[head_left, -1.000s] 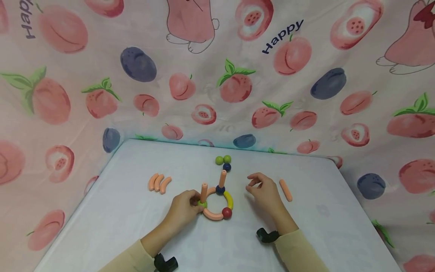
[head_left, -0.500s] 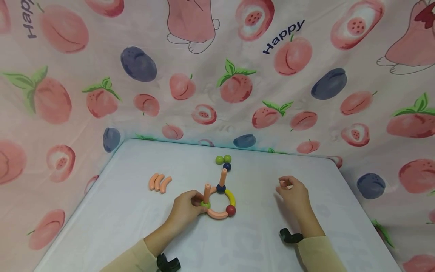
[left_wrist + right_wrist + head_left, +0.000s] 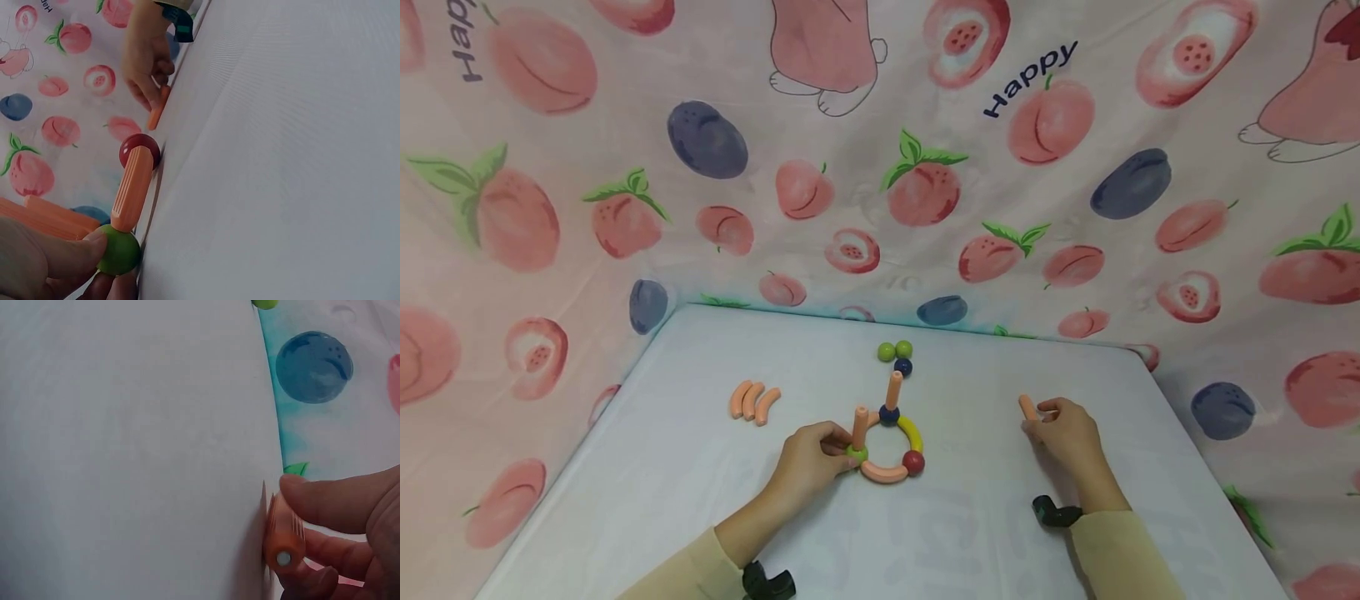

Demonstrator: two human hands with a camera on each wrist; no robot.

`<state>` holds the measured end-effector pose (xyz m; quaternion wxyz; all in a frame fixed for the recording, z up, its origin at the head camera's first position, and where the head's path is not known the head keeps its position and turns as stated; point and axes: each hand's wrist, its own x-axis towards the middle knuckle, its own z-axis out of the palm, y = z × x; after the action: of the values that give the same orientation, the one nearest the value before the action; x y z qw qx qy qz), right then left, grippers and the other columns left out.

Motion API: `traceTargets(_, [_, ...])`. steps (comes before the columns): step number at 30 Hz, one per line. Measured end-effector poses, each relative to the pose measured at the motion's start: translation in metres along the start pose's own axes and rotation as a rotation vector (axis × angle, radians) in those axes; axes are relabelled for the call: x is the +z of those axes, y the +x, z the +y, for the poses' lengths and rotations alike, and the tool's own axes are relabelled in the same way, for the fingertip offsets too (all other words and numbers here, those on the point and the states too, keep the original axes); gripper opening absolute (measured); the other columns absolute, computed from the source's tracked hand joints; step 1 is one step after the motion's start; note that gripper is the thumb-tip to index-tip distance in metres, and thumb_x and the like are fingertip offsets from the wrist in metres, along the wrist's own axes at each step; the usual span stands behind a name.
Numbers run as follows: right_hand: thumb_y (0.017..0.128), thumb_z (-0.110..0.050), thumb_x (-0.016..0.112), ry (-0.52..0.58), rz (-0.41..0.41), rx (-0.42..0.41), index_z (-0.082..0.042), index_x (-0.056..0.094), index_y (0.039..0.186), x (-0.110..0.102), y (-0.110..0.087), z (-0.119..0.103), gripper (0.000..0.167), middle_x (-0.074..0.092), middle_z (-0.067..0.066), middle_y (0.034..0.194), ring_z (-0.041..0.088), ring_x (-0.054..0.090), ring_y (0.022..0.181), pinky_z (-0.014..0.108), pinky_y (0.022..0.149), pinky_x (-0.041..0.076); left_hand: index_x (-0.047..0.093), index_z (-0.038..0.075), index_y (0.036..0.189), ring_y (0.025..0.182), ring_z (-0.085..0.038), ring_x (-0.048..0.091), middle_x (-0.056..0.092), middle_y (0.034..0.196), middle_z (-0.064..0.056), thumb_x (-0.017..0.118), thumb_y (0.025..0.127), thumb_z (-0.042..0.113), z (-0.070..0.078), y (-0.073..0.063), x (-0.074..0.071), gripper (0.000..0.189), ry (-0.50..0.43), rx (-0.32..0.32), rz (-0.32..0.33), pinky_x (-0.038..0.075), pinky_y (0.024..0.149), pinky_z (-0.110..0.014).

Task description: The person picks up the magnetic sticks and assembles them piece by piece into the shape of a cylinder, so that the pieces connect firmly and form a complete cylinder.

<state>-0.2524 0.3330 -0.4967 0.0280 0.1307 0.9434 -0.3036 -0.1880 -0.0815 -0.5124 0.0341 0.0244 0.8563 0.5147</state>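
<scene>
Nearest you on the worktop [image 3: 970, 525], the ring [image 3: 883, 473] appears complete, with two upright rods [image 3: 861, 429] standing on it; its red ball [image 3: 913, 462] bears none. Orange and yellow arcs link its glossy balls. Your left hand [image 3: 812, 457] pinches its green ball [image 3: 119, 251]; your right hand [image 3: 1066, 437], well apart, pinches a ribbed orange rod [image 3: 285, 540]. Farther lie three curved pieces [image 3: 749, 402]; farthest, two lime balls [image 3: 887, 352] and one navy ball [image 3: 903, 367], apparently left over.

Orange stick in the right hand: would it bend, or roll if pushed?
The orange stick is likely stiff: it looks straight, pinched in the right hand. Its round end suggests it could roll, though what look like grooves along its side might slow that.
</scene>
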Motion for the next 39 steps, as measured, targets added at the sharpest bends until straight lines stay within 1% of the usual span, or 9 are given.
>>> traceTargets(2, [0.095,-0.024,0.079,-0.012,0.003,-0.008,0.005,0.065,0.133,0.002,0.000,-0.002,0.050,0.069,0.024,0.114,0.034,0.064,0.097,0.037,0.074,0.054,0.078,0.013,0.102,0.091,-0.012,0.072,0.078,0.100,0.000,0.091,0.086,0.013,0.001,0.000,0.000,0.021,-0.003,-0.004,-0.006,0.061,0.077,-0.026])
traceTargets(6, [0.096,-0.021,0.075,-0.041,-0.001,-0.017,0.005,0.069,0.131,0.005,-0.003,-0.011,0.044,0.071,0.023,0.113,0.035,0.063,0.101,0.045,0.083,0.053,0.078,0.012,0.101,0.088,-0.011,0.071,0.077,0.097,0.001,0.091,0.086,0.014,0.002,0.001,0.002,0.021,-0.004,-0.007,-0.013,0.059,0.075,-0.025])
traceTargets(8, [0.098,-0.025,0.072,-0.034,-0.019,-0.029,0.003,0.069,0.132,0.007,-0.007,-0.018,0.044,0.071,0.021,0.114,0.035,0.063,0.102,0.045,0.085,0.053,0.077,0.012,0.100,0.087,-0.011,0.070,0.077,0.096,0.001,0.092,0.085,0.014,0.002,0.000,0.002,0.021,-0.005,-0.008,-0.016,0.059,0.074,-0.025])
traceTargets(13, [0.103,-0.033,0.067,0.074,-0.075,-0.098,0.000,0.068,0.131,0.013,-0.020,-0.040,0.044,0.070,0.017,0.111,0.027,0.064,0.094,0.034,0.074,0.052,0.077,0.011,0.101,0.086,-0.011,0.071,0.076,0.094,0.000,0.092,0.085,0.013,0.003,0.000,0.003,0.022,-0.013,-0.008,-0.031,0.059,0.073,-0.024])
traceTargets(19, [0.096,-0.013,0.074,0.283,-0.172,-0.212,-0.002,0.066,0.123,0.029,-0.034,-0.060,0.030,0.069,0.015,0.112,0.018,0.065,0.076,0.030,0.060,0.055,0.077,0.011,0.101,0.086,-0.011,0.071,0.077,0.094,0.001,0.092,0.085,0.014,0.003,-0.001,0.003,0.022,-0.013,0.003,-0.055,0.059,0.073,-0.023])
traceTargets(24, [0.094,-0.011,0.079,0.399,-0.254,-0.259,-0.005,0.068,0.120,0.040,-0.048,-0.072,0.028,0.071,0.013,0.113,0.022,0.070,0.081,0.031,0.064,0.060,0.077,0.010,0.101,0.084,-0.010,0.071,0.077,0.093,0.000,0.091,0.085,0.011,0.003,-0.002,0.004,0.021,-0.008,0.015,-0.068,0.059,0.072,-0.023])
traceTargets(28, [0.093,-0.013,0.083,0.476,-0.278,-0.300,-0.008,0.069,0.116,0.046,-0.057,-0.079,0.027,0.076,0.012,0.107,0.026,0.073,0.086,0.033,0.068,0.063,0.077,0.009,0.101,0.083,-0.010,0.071,0.076,0.092,0.000,0.090,0.086,0.009,0.004,-0.003,0.006,0.020,-0.015,0.020,-0.080,0.059,0.071,-0.023])
traceTargets(34, [0.091,-0.014,0.086,0.521,-0.287,-0.385,-0.008,0.071,0.111,0.054,-0.067,-0.086,0.026,0.074,0.013,0.104,0.022,0.071,0.086,0.037,0.067,0.064,0.077,0.009,0.101,0.084,-0.011,0.071,0.076,0.093,0.000,0.089,0.087,0.008,0.007,-0.003,0.008,0.019,-0.026,0.023,-0.103,0.059,0.071,-0.023])
traceTargets(39, [0.090,-0.014,0.087,0.489,-0.276,-0.378,-0.009,0.072,0.111,0.062,-0.070,-0.090,0.026,0.073,0.010,0.104,0.022,0.068,0.084,0.033,0.065,0.062,0.077,0.009,0.103,0.085,-0.012,0.070,0.075,0.093,0.001,0.088,0.088,0.009,0.007,-0.003,0.009,0.018,-0.027,0.021,-0.132,0.059,0.072,-0.024])
